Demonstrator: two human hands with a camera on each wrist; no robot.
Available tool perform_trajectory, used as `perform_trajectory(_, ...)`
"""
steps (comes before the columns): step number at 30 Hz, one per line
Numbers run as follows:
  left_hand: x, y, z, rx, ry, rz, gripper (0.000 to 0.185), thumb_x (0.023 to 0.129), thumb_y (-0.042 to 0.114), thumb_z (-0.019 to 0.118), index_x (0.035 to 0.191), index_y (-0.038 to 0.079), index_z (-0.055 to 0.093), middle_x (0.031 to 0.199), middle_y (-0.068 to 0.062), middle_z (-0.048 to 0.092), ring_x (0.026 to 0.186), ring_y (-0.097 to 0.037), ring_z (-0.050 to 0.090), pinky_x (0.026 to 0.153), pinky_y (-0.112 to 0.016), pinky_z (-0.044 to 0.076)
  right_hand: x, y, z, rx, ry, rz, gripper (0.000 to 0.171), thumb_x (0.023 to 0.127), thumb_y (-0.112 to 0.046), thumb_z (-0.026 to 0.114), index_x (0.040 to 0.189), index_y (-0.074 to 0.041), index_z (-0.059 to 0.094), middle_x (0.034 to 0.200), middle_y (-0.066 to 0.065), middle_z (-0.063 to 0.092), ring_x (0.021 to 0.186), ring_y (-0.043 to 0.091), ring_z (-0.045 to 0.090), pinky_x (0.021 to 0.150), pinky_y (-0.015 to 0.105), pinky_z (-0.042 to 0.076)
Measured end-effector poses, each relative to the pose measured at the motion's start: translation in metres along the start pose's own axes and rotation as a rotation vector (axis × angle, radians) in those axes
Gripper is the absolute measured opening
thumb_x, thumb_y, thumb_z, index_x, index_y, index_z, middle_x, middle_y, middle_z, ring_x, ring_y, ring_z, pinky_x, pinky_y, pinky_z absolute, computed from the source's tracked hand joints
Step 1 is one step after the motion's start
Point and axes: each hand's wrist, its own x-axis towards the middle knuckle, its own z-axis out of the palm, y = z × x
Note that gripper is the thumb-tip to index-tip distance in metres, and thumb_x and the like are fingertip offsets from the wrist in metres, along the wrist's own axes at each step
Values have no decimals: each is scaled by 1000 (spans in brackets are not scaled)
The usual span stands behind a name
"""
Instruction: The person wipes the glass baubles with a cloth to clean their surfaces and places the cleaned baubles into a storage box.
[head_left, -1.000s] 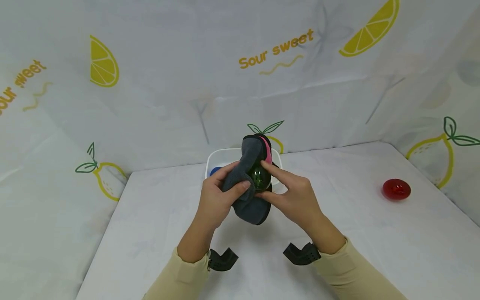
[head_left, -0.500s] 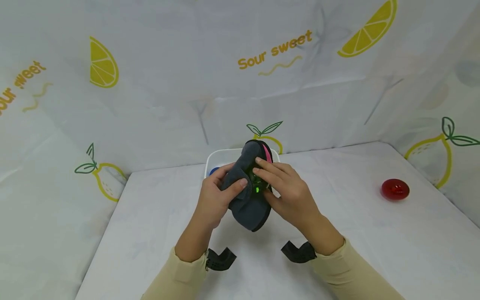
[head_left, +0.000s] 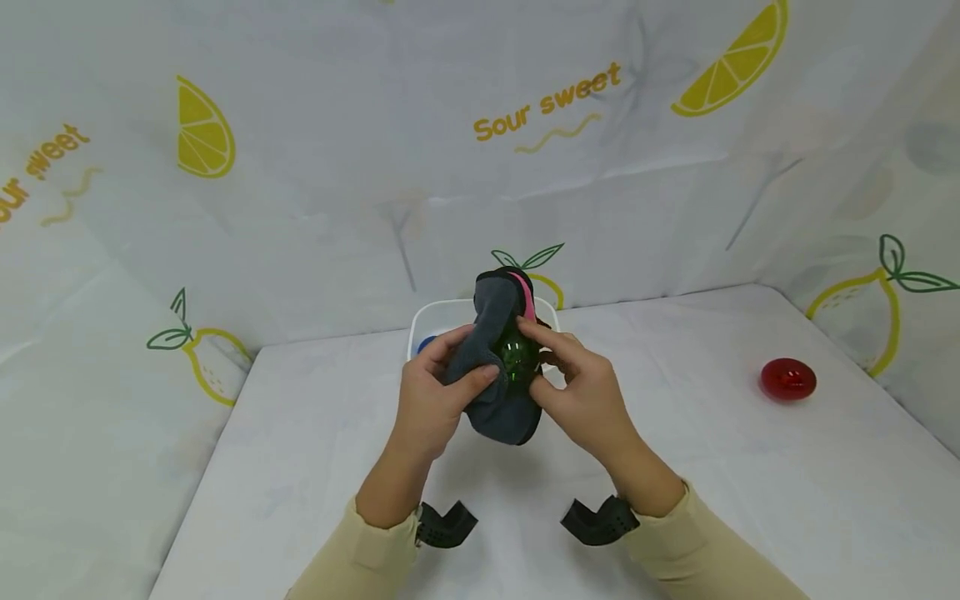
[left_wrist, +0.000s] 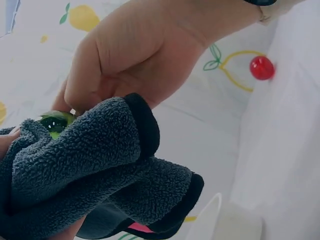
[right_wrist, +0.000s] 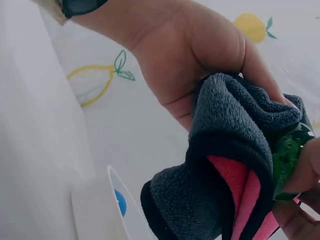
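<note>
The green ball is small, glossy and translucent, so I judge it hard, light and slippery, apt to squirt out of a loose pinch; the surest hold is across its widest part with fingertips on opposite sides, or cupped inside the cloth. The grey cloth looks like soft, limp fleece that drapes and bunches at will, light and not fragile, best gathered in a fistful of folds where its pile gives friction. Both are held up in the air above the worktop, in front of a white tub at the back with something blue inside. The left hand has its fingers and thumb curled round a bunched fold of the cloth, pressing it against the ball. The right hand pinches the ball between curled fingertips and thumb from the other side. The cloth is charcoal grey with a black bound edge and a pink face showing inside its folds. A red ball lies well apart on the worktop's right.
</note>
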Motion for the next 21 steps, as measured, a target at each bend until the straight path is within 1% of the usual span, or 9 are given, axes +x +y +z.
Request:
perform_trajectory(2, 0, 1, -1, 3, 6, 8, 48, 85, 2, 75, 130, 4, 61, 119, -17, 64, 105, -20, 64, 89, -32, 57, 1, 0, -1, 113, -28, 61, 65, 76, 20, 63, 136, -5, 59, 133, 11, 62, 117, 13, 60, 94, 22, 52)
perform_trajectory(5, 0, 1, -3, -15, -4, 20, 49, 84, 3, 76, 131, 4, 60, 119, -17, 63, 106, -20, 64, 89, -32, 56, 3, 0, -4, 261, -48, 154, 67, 75, 18, 72, 137, -3, 57, 137, 12, 60, 123, 16, 57, 98, 26, 51)
perform_trajectory(7, 0, 1, -4, -31, -14, 29, 51, 84, 7, 77, 132, 4, 59, 119, -15, 63, 106, -20, 64, 89, -31, 56, 4, 0, -6, 338, -50, 218, 68, 73, 15, 76, 136, -2, 57, 136, 11, 60, 123, 18, 57, 97, 27, 52)
perform_trajectory(9, 0, 2, -5, -44, -28, 47, 53, 84, 10, 79, 132, 2, 59, 118, -14, 63, 105, -19, 64, 89, -31, 56, 5, 0, -7, 391, -45, 269, 68, 73, 14, 77, 136, 0, 56, 133, 11, 60, 120, 19, 58, 94, 28, 53)
perform_trajectory(12, -1, 2, -6, -53, -36, 74, 54, 83, 12, 79, 132, 1, 58, 117, -13, 64, 104, -18, 64, 89, -31, 57, 5, -2, -8, 405, -47, 311, 68, 74, 12, 78, 136, -2, 57, 127, 9, 59, 113, 21, 59, 90, 29, 56)
perform_trajectory(15, -1, 2, -6, -37, -29, 109, 52, 83, 4, 78, 131, 0, 59, 116, -15, 65, 103, -18, 65, 88, -32, 57, 4, -5, -10, 355, -67, 324, 68, 75, 8, 79, 138, -8, 57, 119, 9, 57, 103, 23, 60, 83, 29, 58)
perform_trajectory(17, -2, 2, -6, -1, -23, 137, 50, 82, -1, 76, 129, 0, 60, 119, -15, 65, 104, -19, 65, 89, -32, 57, 4, -6, -11, 320, -89, 341, 68, 77, 4, 79, 139, -12, 57, 116, 9, 57, 95, 22, 62, 79, 30, 59)
perform_trajectory(19, -2, 2, -6, 33, -26, 166, 49, 81, -5, 74, 128, 0, 61, 124, -15, 64, 108, -20, 65, 91, -34, 56, 3, -7, -13, 329, -112, 365, 67, 79, 3, 78, 140, -13, 56, 116, 9, 56, 88, 20, 65, 76, 31, 59)
perform_trajectory(21, -2, 2, -6, 60, -30, 190, 48, 81, -6, 74, 127, 0, 61, 129, -15, 63, 111, -22, 65, 94, -34, 54, 3, -6, -14, 368, -129, 385, 61, 84, 1, 74, 141, -12, 55, 117, 10, 55, 83, 19, 68, 76, 33, 60)
